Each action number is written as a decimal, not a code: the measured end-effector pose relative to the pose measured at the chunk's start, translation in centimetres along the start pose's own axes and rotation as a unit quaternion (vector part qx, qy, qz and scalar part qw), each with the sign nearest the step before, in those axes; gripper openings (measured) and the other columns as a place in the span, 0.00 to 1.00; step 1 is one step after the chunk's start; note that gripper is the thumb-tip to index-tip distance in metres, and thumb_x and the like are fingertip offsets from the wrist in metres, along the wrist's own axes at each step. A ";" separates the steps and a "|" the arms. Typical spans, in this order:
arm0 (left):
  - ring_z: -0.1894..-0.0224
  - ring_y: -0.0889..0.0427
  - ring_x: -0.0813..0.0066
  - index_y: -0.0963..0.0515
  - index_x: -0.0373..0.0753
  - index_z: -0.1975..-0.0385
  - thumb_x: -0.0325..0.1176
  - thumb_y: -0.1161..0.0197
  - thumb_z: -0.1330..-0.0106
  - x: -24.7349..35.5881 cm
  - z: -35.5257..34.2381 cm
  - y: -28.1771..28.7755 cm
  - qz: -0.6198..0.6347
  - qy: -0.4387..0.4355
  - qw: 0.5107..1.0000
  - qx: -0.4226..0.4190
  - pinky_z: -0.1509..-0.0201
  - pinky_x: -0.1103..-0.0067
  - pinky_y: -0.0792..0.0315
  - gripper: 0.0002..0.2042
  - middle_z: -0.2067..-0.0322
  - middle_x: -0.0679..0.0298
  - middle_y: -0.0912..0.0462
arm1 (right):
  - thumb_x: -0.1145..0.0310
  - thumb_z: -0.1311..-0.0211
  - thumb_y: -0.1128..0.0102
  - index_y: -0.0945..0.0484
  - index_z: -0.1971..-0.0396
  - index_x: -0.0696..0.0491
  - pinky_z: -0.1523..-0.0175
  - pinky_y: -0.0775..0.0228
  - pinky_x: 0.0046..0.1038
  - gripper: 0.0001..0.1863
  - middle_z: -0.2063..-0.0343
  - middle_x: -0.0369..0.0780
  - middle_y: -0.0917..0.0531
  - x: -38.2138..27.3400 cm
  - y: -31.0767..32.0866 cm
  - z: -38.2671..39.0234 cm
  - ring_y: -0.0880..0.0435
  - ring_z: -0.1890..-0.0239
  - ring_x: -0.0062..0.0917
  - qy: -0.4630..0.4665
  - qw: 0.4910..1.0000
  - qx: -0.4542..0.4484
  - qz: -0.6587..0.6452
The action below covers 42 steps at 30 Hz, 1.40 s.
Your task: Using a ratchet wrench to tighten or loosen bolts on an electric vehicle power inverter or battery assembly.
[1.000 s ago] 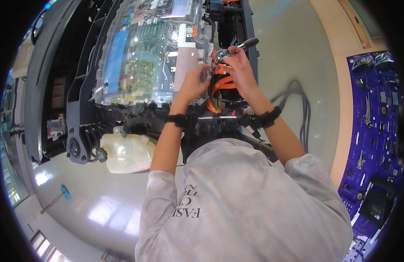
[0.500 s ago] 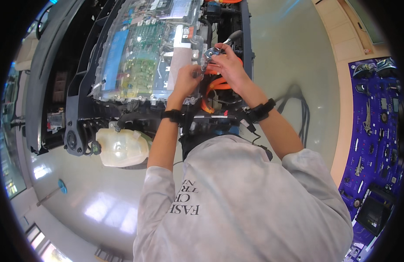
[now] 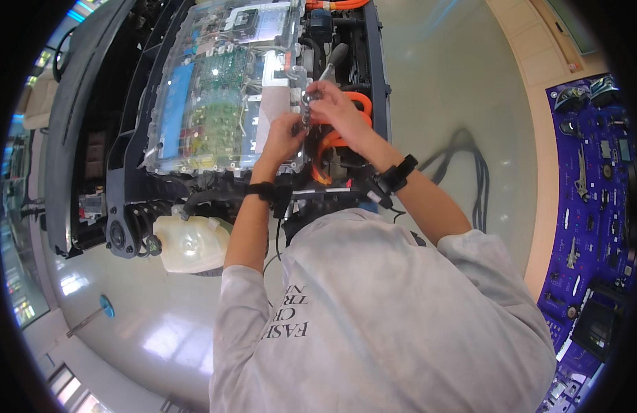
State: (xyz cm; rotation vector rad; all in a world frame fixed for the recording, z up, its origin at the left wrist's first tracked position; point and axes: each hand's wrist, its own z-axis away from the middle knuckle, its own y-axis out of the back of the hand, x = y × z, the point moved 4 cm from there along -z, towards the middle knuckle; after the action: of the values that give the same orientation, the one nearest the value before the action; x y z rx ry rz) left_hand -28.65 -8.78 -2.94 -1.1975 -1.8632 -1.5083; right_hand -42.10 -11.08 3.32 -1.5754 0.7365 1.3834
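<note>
My right hand point(image 3: 340, 115) is closed at the head of a ratchet wrench point(image 3: 326, 73), whose dark handle points away to the upper right. Just left of it, my left hand point(image 3: 282, 139) has its fingers pinched near the lower end of the tool, at the socket; its fingertips are partly hidden. Both hands are over the right edge of a clear-covered electronics housing point(image 3: 253, 148), with circuit boards visible under the cover. Thick orange cables point(image 3: 324, 151) run beneath and beside my right hand.
A whitish plastic tank point(image 3: 191, 245) hangs at the near left of the vehicle frame point(image 3: 129, 155). Black cables point(image 3: 478, 186) loop on the floor at the right. A purple board with mounted parts point(image 3: 583, 206) stands at the far right.
Both hands and the wrench have shifted slightly left in the picture. The wrench handle now stands more upright, and my right hand sits lower against its head. The whole view has shifted a little.
</note>
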 end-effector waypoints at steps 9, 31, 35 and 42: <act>0.48 0.34 0.52 0.26 0.35 0.61 0.30 0.35 0.51 0.2 -1.0 0.4 0.004 0.002 0.993 -0.119 0.44 0.69 0.39 0.16 0.51 0.50 0.32 | 0.75 0.45 0.54 0.30 0.60 0.56 0.65 0.38 0.15 0.11 0.69 0.31 0.27 -0.2 0.2 -0.4 0.30 0.69 0.11 -0.019 0.996 0.015 -0.087; 0.52 0.29 0.60 0.24 0.37 0.67 0.27 0.38 0.50 0.3 -0.9 1.0 0.033 -0.020 0.995 -0.090 0.48 0.73 0.35 0.09 0.58 0.59 0.26 | 0.70 0.42 0.49 0.35 0.73 0.54 0.74 0.41 0.19 0.06 0.80 0.34 0.32 -13.9 3.9 11.5 0.33 0.79 0.16 0.091 0.976 0.196 -0.016; 0.51 0.28 0.63 0.24 0.36 0.64 0.28 0.40 0.47 0.1 -1.5 0.4 0.074 0.040 0.993 -0.080 0.48 0.75 0.36 0.10 0.56 0.58 0.26 | 0.71 0.42 0.49 0.32 0.71 0.56 0.79 0.50 0.15 0.04 0.82 0.30 0.37 -15.1 6.7 21.0 0.42 0.83 0.12 0.043 0.915 0.401 -0.006; 0.58 0.25 0.67 0.26 0.33 0.68 0.22 0.47 0.44 6.1 2.4 -2.2 0.055 -0.016 0.998 -0.002 0.55 0.79 0.33 0.05 0.62 0.59 0.24 | 0.68 0.40 0.54 0.29 0.62 0.55 0.75 0.48 0.17 0.10 0.84 0.30 0.38 -12.8 11.5 36.7 0.41 0.83 0.14 0.019 0.803 0.575 -0.156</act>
State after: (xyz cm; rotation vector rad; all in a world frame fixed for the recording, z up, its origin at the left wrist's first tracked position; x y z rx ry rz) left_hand -33.21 -4.55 -0.03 -1.3118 -1.7844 -1.4424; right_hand -71.07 15.34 13.66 -0.6681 1.0046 0.4194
